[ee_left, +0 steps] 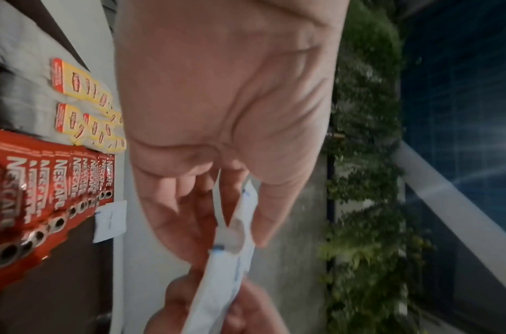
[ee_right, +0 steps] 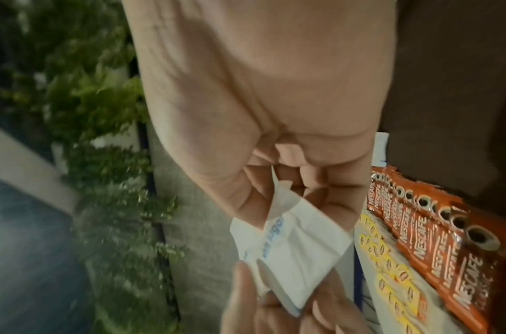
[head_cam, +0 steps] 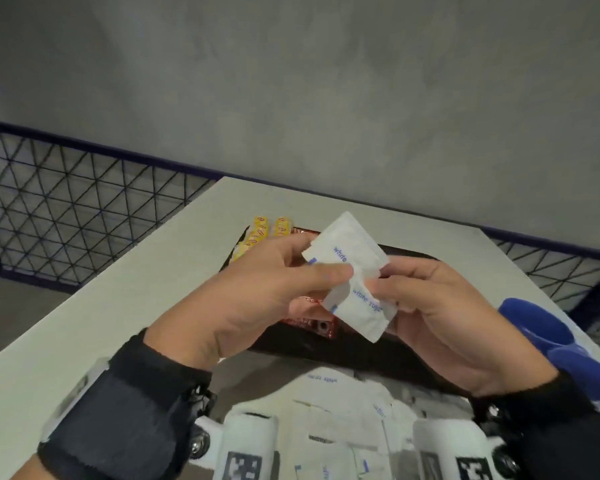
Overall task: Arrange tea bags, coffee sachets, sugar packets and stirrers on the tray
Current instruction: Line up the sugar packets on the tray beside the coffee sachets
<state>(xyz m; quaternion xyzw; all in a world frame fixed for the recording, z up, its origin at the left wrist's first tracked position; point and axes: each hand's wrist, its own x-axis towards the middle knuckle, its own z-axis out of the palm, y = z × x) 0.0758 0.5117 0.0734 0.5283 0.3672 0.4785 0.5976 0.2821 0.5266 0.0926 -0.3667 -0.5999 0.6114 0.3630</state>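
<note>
Both your hands, left hand point(head_cam: 257, 292) and right hand point(head_cam: 440, 306), pinch white sugar packets point(head_cam: 354, 271) above the tray point(head_cam: 413, 362); next, lay them at 3 o'clock of the Nescafé sachets point(ee_left: 45, 192).

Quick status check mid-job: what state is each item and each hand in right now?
Sugar packets: held above the tray, pinched by both hands.
Left hand: pinching the packets.
Right hand: pinching the packets.
Coffee sachets: lying overlapped in a row.
Tea bags: laid out in two rows.
Tray: flat on the table.
</note>
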